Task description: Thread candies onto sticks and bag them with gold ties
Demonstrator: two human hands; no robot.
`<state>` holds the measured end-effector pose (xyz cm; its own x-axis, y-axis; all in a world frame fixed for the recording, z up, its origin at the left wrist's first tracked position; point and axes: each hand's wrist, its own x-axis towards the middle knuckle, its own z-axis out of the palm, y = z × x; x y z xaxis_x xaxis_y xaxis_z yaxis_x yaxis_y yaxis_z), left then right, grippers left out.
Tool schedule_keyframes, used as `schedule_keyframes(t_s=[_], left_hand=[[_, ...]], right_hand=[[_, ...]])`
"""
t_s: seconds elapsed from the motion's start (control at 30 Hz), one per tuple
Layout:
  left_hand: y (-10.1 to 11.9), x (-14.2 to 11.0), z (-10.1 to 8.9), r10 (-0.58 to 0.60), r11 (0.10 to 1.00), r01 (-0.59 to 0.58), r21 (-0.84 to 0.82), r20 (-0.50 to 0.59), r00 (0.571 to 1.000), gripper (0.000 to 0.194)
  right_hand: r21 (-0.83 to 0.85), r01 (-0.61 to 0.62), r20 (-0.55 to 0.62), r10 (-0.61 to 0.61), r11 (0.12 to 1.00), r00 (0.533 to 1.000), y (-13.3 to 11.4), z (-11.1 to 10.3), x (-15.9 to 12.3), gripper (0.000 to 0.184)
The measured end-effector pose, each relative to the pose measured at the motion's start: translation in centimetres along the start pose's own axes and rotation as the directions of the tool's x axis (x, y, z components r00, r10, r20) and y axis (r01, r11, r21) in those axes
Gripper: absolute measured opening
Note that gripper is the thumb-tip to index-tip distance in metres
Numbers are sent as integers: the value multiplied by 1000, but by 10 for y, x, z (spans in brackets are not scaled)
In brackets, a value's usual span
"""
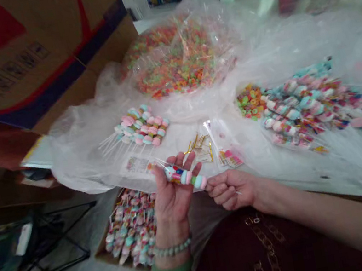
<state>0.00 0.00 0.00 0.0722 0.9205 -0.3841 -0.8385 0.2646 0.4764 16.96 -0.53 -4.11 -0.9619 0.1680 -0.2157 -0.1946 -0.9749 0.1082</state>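
Note:
A marshmallow skewer (188,177) in pink, white, blue and green, partly covered by a clear printed wrapper, lies across my left hand (174,199). That palm faces up, with the thumb against the wrapper's left end and the fingers behind it. My right hand (227,190) is closed at the skewer's right end, and its fingers hide what they pinch. Just beyond the hands lie gold twist ties (199,142) and a small stack of printed pink labels (230,158). Unwrapped marshmallow skewers (144,128) are piled to the left, their sticks pointing left.
Wrapped skewers (315,100) are heaped at the right beside loose gummy rings (250,102). A large clear bag of gummy rings (171,62) sits at the back. A big cardboard box (56,45) stands left. Below the table edge, a carton holds more wrapped skewers (132,228).

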Motion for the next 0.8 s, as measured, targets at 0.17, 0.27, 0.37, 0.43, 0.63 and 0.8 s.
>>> schedule_keyframes(t_s=[0.17, 0.27, 0.37, 0.43, 0.63, 0.8], left_hand=[[4, 3, -12, -142, 980, 154, 125, -103, 985, 47], [2, 2, -13, -94, 973, 115, 200, -113, 989, 36], [-2, 1, -9, -13, 955, 40, 295, -93, 996, 32], [-6, -1, -5, 23, 942, 7, 335, -86, 996, 35], [-12, -4, 3, -22, 938, 48, 343, -78, 997, 40], [-2, 0, 0, -71, 955, 103, 279, -123, 990, 32]], right_hand=[[-233, 130, -116, -161, 964, 980, 1, 0, -3, 8], [-473, 224, -234, -366, 852, 901, 4, 5, -2, 6], [-735, 241, -296, -620, 634, 726, 11, 13, -1, 3], [-885, 181, -236, -750, 428, 618, 16, 19, 0, 9], [-941, 209, -113, -828, 267, 550, 21, 24, 0, 15], [-738, 381, -146, -683, 557, 716, 14, 23, -6, 13]])
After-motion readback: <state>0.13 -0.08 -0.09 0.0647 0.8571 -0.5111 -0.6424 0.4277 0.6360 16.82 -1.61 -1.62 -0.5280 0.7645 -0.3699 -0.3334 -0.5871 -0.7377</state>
